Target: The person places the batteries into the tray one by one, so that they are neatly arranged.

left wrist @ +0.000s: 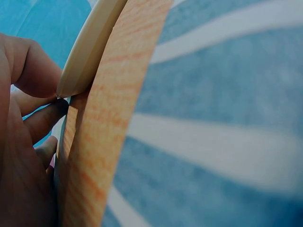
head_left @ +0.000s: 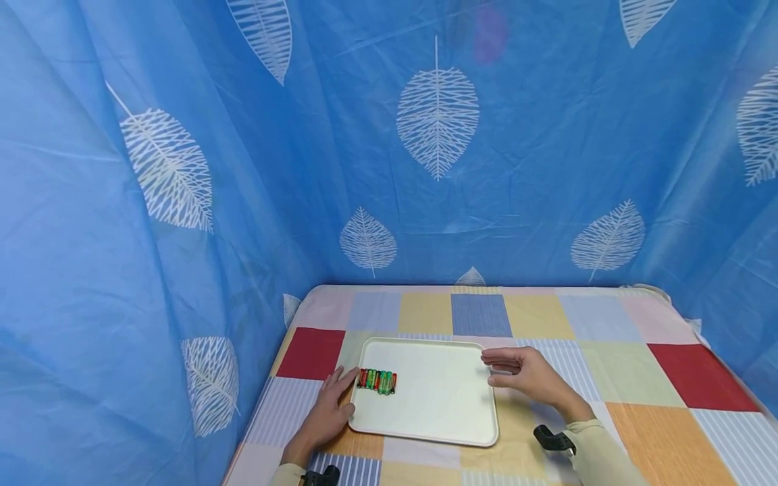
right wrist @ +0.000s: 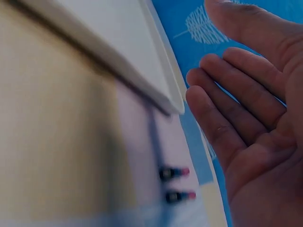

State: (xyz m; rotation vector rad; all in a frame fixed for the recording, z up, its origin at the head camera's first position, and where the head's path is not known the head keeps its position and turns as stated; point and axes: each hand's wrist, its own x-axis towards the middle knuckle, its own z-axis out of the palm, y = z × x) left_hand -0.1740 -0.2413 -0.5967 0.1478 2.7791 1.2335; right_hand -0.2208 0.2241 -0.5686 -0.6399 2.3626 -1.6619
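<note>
A shallow cream tray (head_left: 431, 405) lies flat on the patchwork cloth. Near its left rim, several red and green batteries (head_left: 377, 381) sit side by side in a row. My left hand (head_left: 325, 415) is at the tray's left edge, fingers spread. In the left wrist view its thumb (left wrist: 40, 71) touches the tray rim (left wrist: 87, 52). My right hand (head_left: 531, 374) hovers by the tray's right edge, fingers extended and thumb apart. The right wrist view shows that palm (right wrist: 265, 137) with nothing in it.
Two small dark cylinders with reddish tips (right wrist: 175, 173) lie on the cloth beyond the tray's corner in the right wrist view; they are blurred. The patchwork tablecloth (head_left: 644, 378) spreads around the tray. Blue curtains with white leaves (head_left: 437, 121) enclose the table's back and sides.
</note>
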